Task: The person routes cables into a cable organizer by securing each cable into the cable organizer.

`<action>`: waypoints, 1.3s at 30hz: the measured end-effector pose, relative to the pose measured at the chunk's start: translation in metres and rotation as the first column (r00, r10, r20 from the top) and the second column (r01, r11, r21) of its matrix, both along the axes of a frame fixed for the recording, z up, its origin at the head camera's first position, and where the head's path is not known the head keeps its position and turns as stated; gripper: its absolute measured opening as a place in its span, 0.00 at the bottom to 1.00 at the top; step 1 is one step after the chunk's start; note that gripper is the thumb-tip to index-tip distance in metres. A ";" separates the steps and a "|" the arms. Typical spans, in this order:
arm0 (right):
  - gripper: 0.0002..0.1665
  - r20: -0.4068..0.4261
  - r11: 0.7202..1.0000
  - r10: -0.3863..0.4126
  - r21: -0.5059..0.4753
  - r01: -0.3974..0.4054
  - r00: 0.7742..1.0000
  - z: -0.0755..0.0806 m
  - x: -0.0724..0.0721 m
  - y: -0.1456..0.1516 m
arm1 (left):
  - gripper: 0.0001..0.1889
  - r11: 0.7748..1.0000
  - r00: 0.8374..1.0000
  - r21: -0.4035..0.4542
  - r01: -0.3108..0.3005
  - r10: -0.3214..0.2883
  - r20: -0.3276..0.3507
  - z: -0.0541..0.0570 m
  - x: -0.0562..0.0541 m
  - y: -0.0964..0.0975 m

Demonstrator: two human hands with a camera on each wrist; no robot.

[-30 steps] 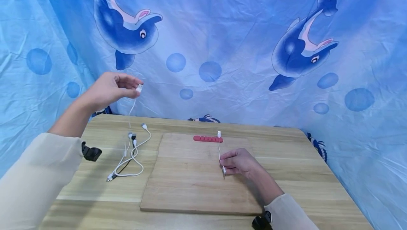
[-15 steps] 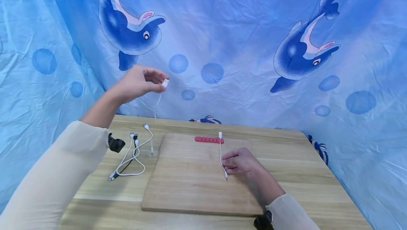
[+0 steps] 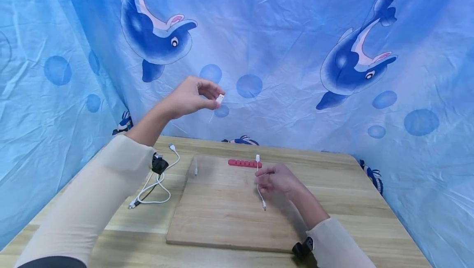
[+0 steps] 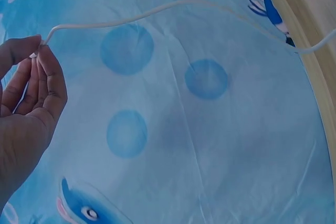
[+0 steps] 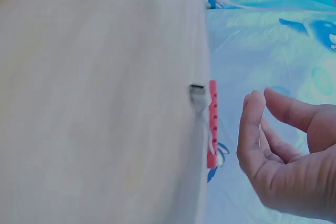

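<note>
Wooden table (image 3: 333, 185) runs under a board (image 3: 222, 218). Over the board's right half, the right hand (image 3: 277, 180), fingers bent around nothing, has risen slightly by a cable (image 3: 260, 195) crossing the right end of the red strip (image 3: 240, 163), near the far edge. The left hand (image 3: 194, 94), pinching a plug (image 3: 220, 99), has swung rightward; its dangling end (image 3: 196, 171) now hangs over the board's far left corner, seemingly bringing this cable nearer the strip. Behind hangs a curtain (image 3: 285, 54).

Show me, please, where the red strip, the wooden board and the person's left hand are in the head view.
Red strip (image 3: 242, 163): head view, middle of its length.
Wooden board (image 3: 226, 214): head view, bare top surface.
Left hand (image 3: 193, 97): head view, middle of the hand.
</note>
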State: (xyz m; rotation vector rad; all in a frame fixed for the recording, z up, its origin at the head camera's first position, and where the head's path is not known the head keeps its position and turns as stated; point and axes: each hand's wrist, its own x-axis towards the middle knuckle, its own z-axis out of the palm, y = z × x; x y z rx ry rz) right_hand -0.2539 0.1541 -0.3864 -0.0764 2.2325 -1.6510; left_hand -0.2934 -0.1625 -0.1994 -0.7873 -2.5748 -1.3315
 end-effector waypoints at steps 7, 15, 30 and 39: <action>0.23 -0.035 0.988 0.130 -0.074 -0.132 0.991 0.010 -0.001 -0.016 | 0.16 0.998 0.999 0.047 0.052 -0.052 0.003 -0.001 0.004 0.026; 0.24 -0.107 0.974 0.178 -0.124 -0.191 0.978 0.026 -0.003 -0.038 | 0.13 0.991 0.996 0.101 0.092 -0.094 0.012 -0.007 0.004 0.051; 0.20 -0.216 0.944 0.191 -0.228 -0.240 0.957 0.035 -0.005 -0.058 | 0.14 0.978 0.994 0.182 0.102 -0.107 0.014 -0.025 -0.003 0.080; 0.13 -0.203 0.937 0.137 -0.290 -0.193 0.970 0.034 -0.001 -0.061 | 0.15 0.962 0.996 0.262 0.076 -0.085 0.025 -0.036 -0.011 0.078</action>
